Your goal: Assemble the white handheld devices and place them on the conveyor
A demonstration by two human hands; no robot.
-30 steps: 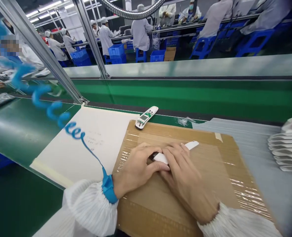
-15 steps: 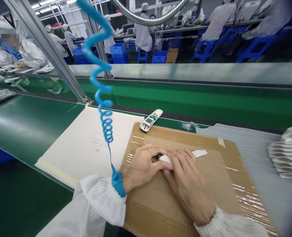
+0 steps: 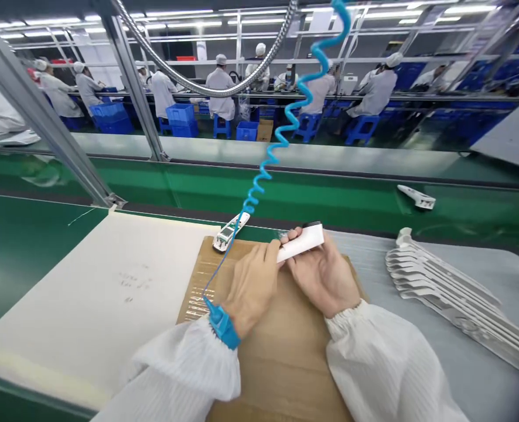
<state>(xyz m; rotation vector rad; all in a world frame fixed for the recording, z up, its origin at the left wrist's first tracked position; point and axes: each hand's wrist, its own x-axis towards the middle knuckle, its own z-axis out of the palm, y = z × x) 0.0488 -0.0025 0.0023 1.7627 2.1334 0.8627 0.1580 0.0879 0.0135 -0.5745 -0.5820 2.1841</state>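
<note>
Green bench [image 3: 26,234] on a production floor, conveyor [image 3: 259,153] and workers in white [image 3: 219,91] beyond. White housing [image 3: 302,242] is held in both hands, raised over a cardboard sheet [image 3: 281,363]. Long axis slants from lower left to upper right; broad, dark-tipped end points away and rightward. Left hand [image 3: 254,280]: fingers clamped on the lower-left end. Right hand [image 3: 323,274]: palm turned up, fingers closed around the housing from beneath.

Just beyond the sheet's far-left corner, an open handset shell [image 3: 231,232] contains exposed internal parts; its long axis also slants up-right. To the left, a paper sheet [image 3: 66,299] with handwriting. To the right, nested white shells [image 3: 444,299] fan toward the lower right on a grey mat [image 3: 417,363]. Farther out, a white device [image 3: 417,197] lies past the bench edge.

Background: stacked blue crates [image 3: 184,128], a single blue bin [image 3: 246,132] beside a cardboard box [image 3: 265,131]; contents too small to tell.
</note>
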